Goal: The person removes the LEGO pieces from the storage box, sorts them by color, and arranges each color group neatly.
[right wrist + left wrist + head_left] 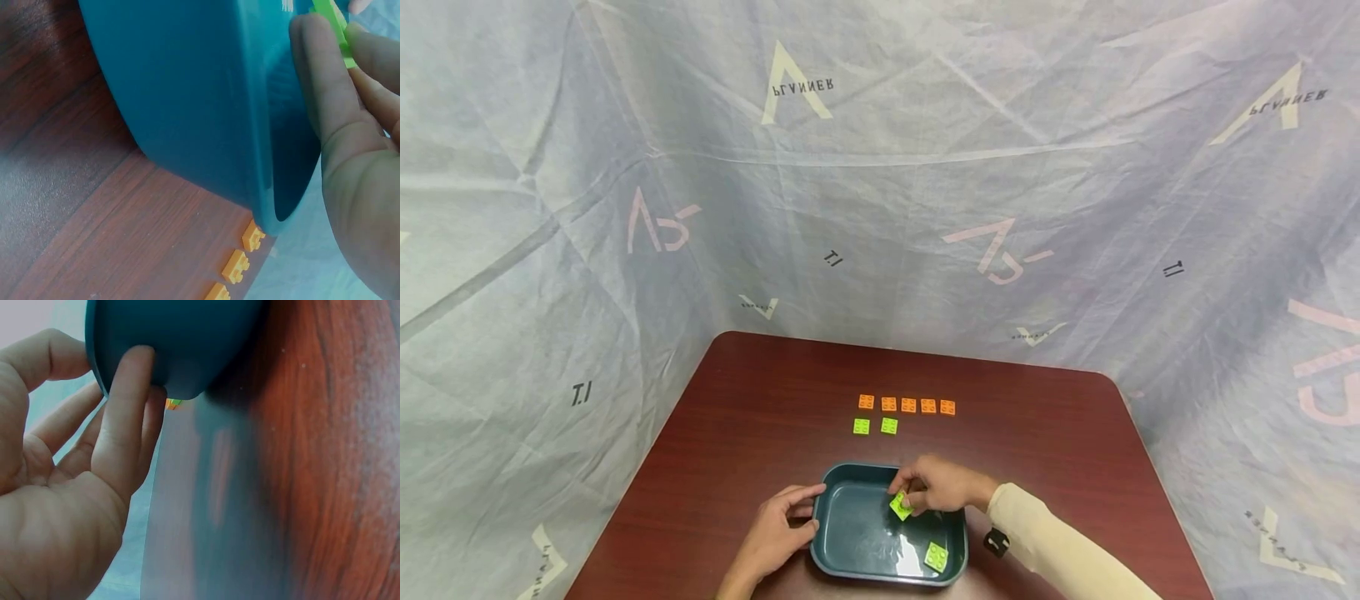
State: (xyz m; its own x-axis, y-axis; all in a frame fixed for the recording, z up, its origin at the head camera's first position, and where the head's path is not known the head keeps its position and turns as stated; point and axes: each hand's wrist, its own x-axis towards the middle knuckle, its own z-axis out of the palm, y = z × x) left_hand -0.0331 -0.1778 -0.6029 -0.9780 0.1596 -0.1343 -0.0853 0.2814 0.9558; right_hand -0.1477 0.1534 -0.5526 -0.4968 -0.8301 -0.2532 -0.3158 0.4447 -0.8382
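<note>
My right hand (pixel 942 485) pinches a lime-green toy building brick (pixel 901 506) between thumb and fingers, over the inside of the dark teal tray (pixel 850 573). In the right wrist view, the edge of this brick (pixel 334 28) shows between the fingertips, beside the tray's wall (pixel 181 106). Another green brick (pixel 936 557) lies on the tray's floor, near its front right corner. At the tray's left side, my left hand (pixel 778 530) touches the rim and outer wall. The left wrist view has its relaxed, spread fingers (pixel 125 419) against the outside of the tray (pixel 175 344).
Beyond the tray, several orange bricks (pixel 908 405) form a row on the dark red-brown table (pixel 760 392). Closer in are two green bricks, one on the left (pixel 861 427) and one on the right (pixel 889 426). Printed grey sheeting (pixel 880 208) surrounds the table.
</note>
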